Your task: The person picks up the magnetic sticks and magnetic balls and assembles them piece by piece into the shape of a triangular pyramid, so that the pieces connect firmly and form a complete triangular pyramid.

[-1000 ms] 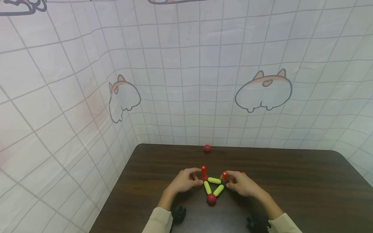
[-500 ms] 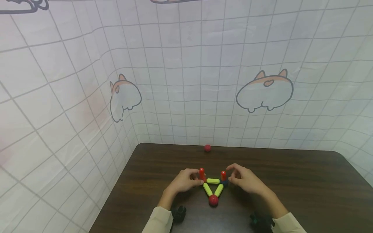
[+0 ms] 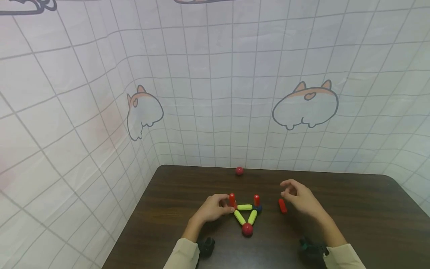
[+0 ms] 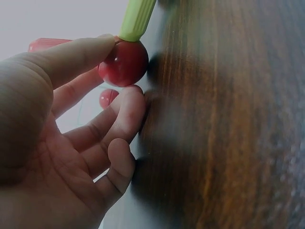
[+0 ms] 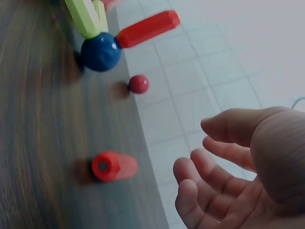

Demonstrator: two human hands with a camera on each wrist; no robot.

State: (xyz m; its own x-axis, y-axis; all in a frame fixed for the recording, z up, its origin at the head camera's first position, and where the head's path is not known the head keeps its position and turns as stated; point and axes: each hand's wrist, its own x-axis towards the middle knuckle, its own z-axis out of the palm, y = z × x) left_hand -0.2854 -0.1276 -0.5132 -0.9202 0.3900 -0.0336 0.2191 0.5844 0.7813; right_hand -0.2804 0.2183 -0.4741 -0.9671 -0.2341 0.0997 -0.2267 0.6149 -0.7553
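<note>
Left hand point(image 3: 213, 208) pinches red ball point(image 4: 124, 66) at far-left corner of yellow-green rod triangle point(image 3: 240, 218) on table point(image 3: 265, 248) — upright red rods point(image 3: 256, 200) at both far corners. Right hand point(image 3: 304, 200) free, fingers loosely curved — just beside loose red rod point(image 3: 282, 206).

We can read no lettering, label, brand or number on the yellow-green rods point(image 3: 240, 218), the red rods point(image 3: 283, 206), the red balls point(image 3: 247, 229), the blue ball point(image 5: 101, 52), the dark desk point(image 3: 188, 183) or the gridded white backdrop point(image 3: 215, 112) in any of the three views.

Gridded white sheeting point(image 3: 218, 101) backs a dark table point(image 3: 362, 213).
</note>
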